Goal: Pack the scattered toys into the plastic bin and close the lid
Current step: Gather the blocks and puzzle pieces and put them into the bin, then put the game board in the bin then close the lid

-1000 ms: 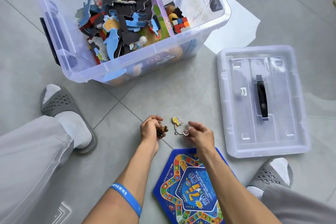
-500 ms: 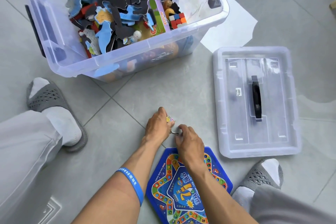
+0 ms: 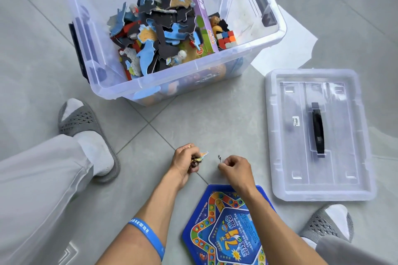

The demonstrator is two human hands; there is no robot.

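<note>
Clear plastic forms the bin (image 3: 120, 90), which stands open on the tiled floor (image 3: 206, 122), well ahead of both hands and heaped with puzzle pieces (image 3: 159, 34). Its lid (image 3: 280, 135) lies flat to the right. The left hand (image 3: 185, 162) is curled round a few small toys (image 3: 201, 156), what looks like a keychain charm among them. Just beside it, the right hand (image 3: 235, 168) pinches a metal ring (image 3: 220, 158). A blue game board (image 3: 226, 232) lies under the right wrist.

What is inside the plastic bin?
The plastic bin holds flat puzzle pieces, a purple box and colored cubes. Whatever lies beneath that pile is covered.
</note>
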